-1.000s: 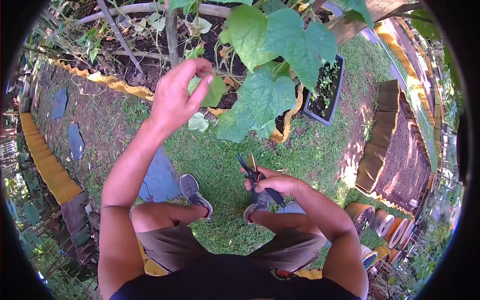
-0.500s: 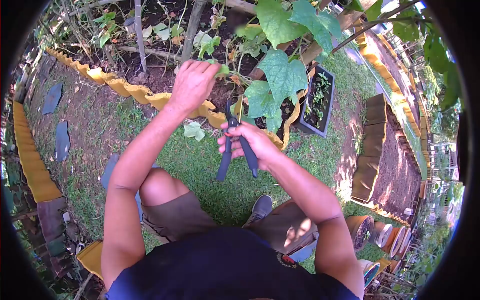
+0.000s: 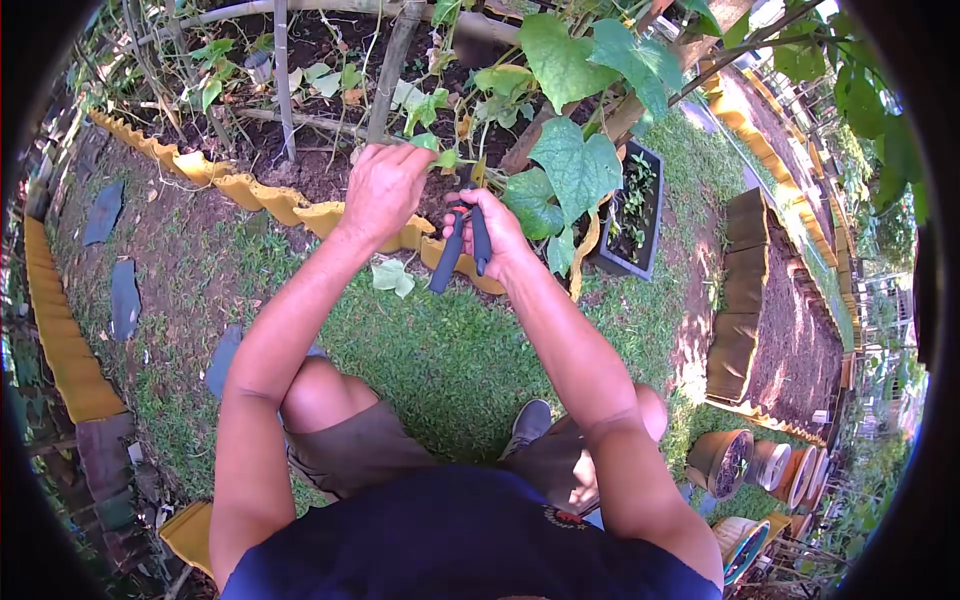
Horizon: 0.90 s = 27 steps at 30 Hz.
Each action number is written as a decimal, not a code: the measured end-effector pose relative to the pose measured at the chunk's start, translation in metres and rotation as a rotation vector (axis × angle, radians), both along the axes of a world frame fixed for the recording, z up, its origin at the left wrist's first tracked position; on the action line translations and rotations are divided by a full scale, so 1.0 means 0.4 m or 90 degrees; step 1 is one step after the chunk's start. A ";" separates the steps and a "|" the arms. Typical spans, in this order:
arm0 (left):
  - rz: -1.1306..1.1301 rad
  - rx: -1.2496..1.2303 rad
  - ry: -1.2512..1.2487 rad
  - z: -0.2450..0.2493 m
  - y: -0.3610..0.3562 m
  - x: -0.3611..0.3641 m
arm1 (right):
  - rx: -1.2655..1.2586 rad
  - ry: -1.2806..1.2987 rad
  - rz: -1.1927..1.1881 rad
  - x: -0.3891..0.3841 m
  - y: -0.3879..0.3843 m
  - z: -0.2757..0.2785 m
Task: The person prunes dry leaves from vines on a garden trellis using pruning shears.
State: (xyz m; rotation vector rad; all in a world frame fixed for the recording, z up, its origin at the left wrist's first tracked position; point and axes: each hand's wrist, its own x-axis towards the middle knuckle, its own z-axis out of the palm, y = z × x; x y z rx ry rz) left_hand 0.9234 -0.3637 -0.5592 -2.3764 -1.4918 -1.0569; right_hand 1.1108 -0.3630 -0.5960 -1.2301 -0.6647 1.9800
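Observation:
My left hand (image 3: 385,192) is closed at the edge of the garden bed, its fingers pinching a small green leaf (image 3: 446,158) of a climbing vine. Just to its right, my right hand (image 3: 497,232) grips pruning shears (image 3: 463,245) with dark handles and a touch of red near the pivot. Their blades point forward into the vine, close to my left fingertips, and are partly hidden by my fingers. Large green vine leaves (image 3: 576,165) hang to the right of the shears. A cut pale leaf (image 3: 393,278) lies on the grass below my left wrist.
Wavy yellow edging (image 3: 270,195) borders the bed, where wooden stakes (image 3: 395,75) stand among the stems. A dark rectangular planter (image 3: 652,215) sits right of the vine. Several round pots (image 3: 718,462) stand at the lower right, and flat stones (image 3: 125,300) lie at left.
My right hand has moved the pruning shears forward and up into the vine, and their handles are closer together. My left hand stays near the same leaf, slightly lower in view.

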 end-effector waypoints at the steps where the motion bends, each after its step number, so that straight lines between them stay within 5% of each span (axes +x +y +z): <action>1: 0.002 -0.003 0.000 0.000 -0.002 0.001 | 0.002 -0.012 0.003 0.000 0.003 0.001; 8: 0.057 -0.029 -0.183 0.027 -0.011 -0.030 | -0.013 0.043 -0.003 0.006 -0.035 -0.015; 12: 0.082 -0.023 -0.257 0.073 -0.008 -0.108 | 0.016 0.093 0.118 0.035 -0.079 -0.028; 24: 0.005 -0.287 0.111 0.127 0.116 0.053 | 0.030 0.078 0.021 0.031 -0.084 0.024; 27: 0.011 -0.291 0.098 0.095 0.138 0.070 | 0.048 0.052 -0.001 0.038 -0.056 0.040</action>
